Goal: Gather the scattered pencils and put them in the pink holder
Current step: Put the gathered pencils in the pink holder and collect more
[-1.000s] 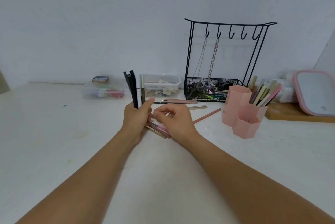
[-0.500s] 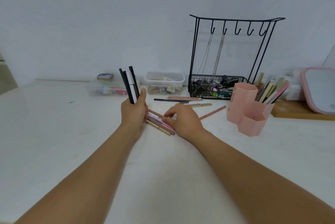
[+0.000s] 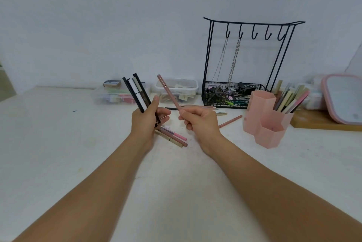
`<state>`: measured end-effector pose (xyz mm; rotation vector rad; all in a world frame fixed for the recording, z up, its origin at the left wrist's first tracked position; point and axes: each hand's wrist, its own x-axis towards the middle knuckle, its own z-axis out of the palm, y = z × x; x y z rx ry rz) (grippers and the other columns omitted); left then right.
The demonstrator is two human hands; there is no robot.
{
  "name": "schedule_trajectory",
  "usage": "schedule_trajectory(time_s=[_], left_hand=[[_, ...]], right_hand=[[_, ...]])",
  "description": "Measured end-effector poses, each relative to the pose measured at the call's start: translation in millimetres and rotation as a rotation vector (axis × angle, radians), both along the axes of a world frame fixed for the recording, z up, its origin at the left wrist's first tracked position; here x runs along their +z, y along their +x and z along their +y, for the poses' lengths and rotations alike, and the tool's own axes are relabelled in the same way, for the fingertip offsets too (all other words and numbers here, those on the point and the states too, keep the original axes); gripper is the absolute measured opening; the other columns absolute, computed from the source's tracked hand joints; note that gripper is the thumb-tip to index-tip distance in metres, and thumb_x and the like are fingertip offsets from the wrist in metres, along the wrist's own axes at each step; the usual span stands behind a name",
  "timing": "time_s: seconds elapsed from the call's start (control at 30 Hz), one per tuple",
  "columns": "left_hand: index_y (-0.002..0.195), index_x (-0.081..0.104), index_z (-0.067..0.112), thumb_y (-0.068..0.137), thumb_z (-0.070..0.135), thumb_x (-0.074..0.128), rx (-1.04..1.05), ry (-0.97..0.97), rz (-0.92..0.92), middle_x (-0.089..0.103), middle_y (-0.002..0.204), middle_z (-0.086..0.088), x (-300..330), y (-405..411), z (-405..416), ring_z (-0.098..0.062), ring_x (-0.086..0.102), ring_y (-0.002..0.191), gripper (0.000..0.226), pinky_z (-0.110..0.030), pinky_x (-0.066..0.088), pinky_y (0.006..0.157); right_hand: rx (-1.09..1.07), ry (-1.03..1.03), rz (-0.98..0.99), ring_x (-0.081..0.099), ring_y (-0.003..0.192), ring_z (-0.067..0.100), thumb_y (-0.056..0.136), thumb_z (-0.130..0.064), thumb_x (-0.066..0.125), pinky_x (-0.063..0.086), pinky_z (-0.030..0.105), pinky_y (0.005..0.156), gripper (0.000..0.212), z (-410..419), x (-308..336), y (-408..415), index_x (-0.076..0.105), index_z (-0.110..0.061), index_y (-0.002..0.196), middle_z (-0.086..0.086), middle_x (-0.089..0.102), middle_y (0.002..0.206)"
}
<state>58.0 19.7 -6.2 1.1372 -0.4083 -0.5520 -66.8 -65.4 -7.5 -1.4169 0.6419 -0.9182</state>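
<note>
My left hand [image 3: 146,122] grips a bundle of black, white and grey pencils [image 3: 137,92] that stick up and lean left. My right hand [image 3: 199,122] pinches a dusty-pink pencil [image 3: 168,92] by its lower end, lifted off the table and tilted up to the left. Under and between my hands lie three loose pencils [image 3: 173,137] on the white table [image 3: 58,144]. More pencils [image 3: 197,107] lie farther back, and one brown-pink pencil [image 3: 231,121] lies toward the holder. The pink holder [image 3: 264,118], made of hexagonal cups, stands at the right with several pencils in its rear cup.
A black wire rack [image 3: 244,61] with hooks, hanging chains and a basket of clips stands behind the holder. Two clear plastic boxes [image 3: 176,90] sit along the wall. A pink-framed mirror [image 3: 344,97] rests on a wooden board [image 3: 323,124] at the far right.
My right hand has picked one pink pencil up from the pile on the table and raised it. My left hand has lifted slightly with its bundle.
</note>
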Motion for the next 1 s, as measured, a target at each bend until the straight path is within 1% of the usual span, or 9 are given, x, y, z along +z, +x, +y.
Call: schedule_trajectory(time_s=[0.1, 0.3, 0.47, 0.53, 0.6, 0.7, 0.83, 0.9, 1.0], left_hand=[[0.08, 0.07, 0.003, 0.098, 0.034, 0.066, -0.049, -0.038, 0.065, 0.079, 0.085, -0.013, 4, -6, 1, -0.02, 0.078, 0.083, 0.035, -0.03, 0.062, 0.071], [0.106, 0.071, 0.009, 0.1, 0.037, 0.061, -0.138, -0.096, 0.209, 0.08, 0.102, -0.008, 6, -7, 1, -0.017, 0.077, 0.096, 0.031, -0.032, 0.062, 0.068], [0.111, 0.069, 0.01, 0.104, 0.038, 0.051, -0.245, -0.153, 0.298, 0.08, 0.102, -0.008, 5, -6, -2, -0.019, 0.074, 0.104, 0.034, -0.036, 0.06, 0.087], [0.111, 0.07, 0.01, 0.102, 0.035, 0.056, -0.272, -0.142, 0.238, 0.079, 0.095, -0.006, 3, -8, -3, -0.017, 0.075, 0.096, 0.03, -0.035, 0.06, 0.088], [0.101, 0.071, 0.011, 0.099, 0.03, 0.062, -0.224, -0.122, 0.161, 0.074, 0.079, -0.002, 1, -10, -4, -0.016, 0.074, 0.081, 0.021, -0.033, 0.06, 0.077], [0.085, 0.064, 0.013, 0.098, 0.029, 0.065, -0.056, -0.13, 0.139, 0.055, 0.061, 0.002, 3, -3, -3, -0.012, 0.062, 0.058, 0.021, -0.028, 0.058, 0.065], [0.087, 0.055, 0.014, 0.095, 0.038, 0.069, 0.157, -0.099, 0.176, 0.04, 0.056, 0.003, 8, 17, 4, -0.009, 0.04, 0.044, 0.029, -0.025, 0.047, 0.053], [0.091, 0.055, 0.013, 0.093, 0.041, 0.071, 0.2, -0.064, 0.176, 0.039, 0.054, 0.004, 8, 21, 6, -0.009, 0.038, 0.041, 0.032, -0.024, 0.045, 0.049], [0.085, 0.055, 0.015, 0.092, 0.039, 0.072, 0.19, -0.009, 0.153, 0.042, 0.054, 0.002, 5, 21, 5, -0.01, 0.044, 0.041, 0.031, -0.026, 0.052, 0.053]], right_hand=[[0.105, 0.035, -0.032, 0.054, 0.058, 0.011, 0.088, -0.003, 0.072, 0.045, 0.021, 0.052, 0.005, 10, 1, 3, 0.077, -0.001, 0.089, 0.009, 0.072, 0.072], [0.146, -0.01, 0.022, 0.05, 0.044, 0.006, 0.085, -0.001, 0.071, 0.041, 0.018, 0.044, 0.005, 19, 1, 7, 0.076, 0.001, 0.087, 0.012, 0.071, 0.072], [0.116, -0.017, 0.039, 0.046, 0.045, 0.006, 0.085, 0.0, 0.07, 0.039, 0.015, 0.043, 0.008, 16, -3, 11, 0.076, -0.004, 0.08, 0.005, 0.07, 0.062], [0.112, -0.058, 0.05, 0.048, 0.041, 0.002, 0.084, 0.003, 0.071, 0.038, 0.012, 0.042, 0.004, 13, -4, 11, 0.075, 0.001, 0.083, 0.009, 0.068, 0.064], [0.119, -0.133, 0.068, 0.053, 0.043, -0.001, 0.084, 0.001, 0.074, 0.041, 0.012, 0.045, 0.003, 11, -7, 13, 0.075, 0.003, 0.086, 0.01, 0.068, 0.067], [0.096, -0.345, 0.156, 0.063, 0.066, 0.007, 0.088, -0.016, 0.074, 0.051, 0.02, 0.062, 0.008, 6, -12, 17, 0.078, -0.01, 0.092, 0.007, 0.075, 0.084], [0.153, -0.802, 0.472, 0.062, 0.098, 0.011, 0.098, -0.027, 0.056, 0.047, 0.027, 0.085, 0.022, -2, -16, 16, 0.076, -0.021, 0.103, -0.009, 0.073, 0.109], [0.192, -0.885, 0.538, 0.063, 0.096, 0.014, 0.099, -0.033, 0.048, 0.05, 0.034, 0.085, 0.028, -2, -18, 16, 0.074, -0.027, 0.094, -0.01, 0.073, 0.1], [0.182, -0.887, 0.639, 0.053, 0.069, 0.019, 0.096, -0.04, 0.04, 0.048, 0.043, 0.069, 0.036, 0, -19, 19, 0.053, -0.027, 0.066, -0.004, 0.057, 0.067]])
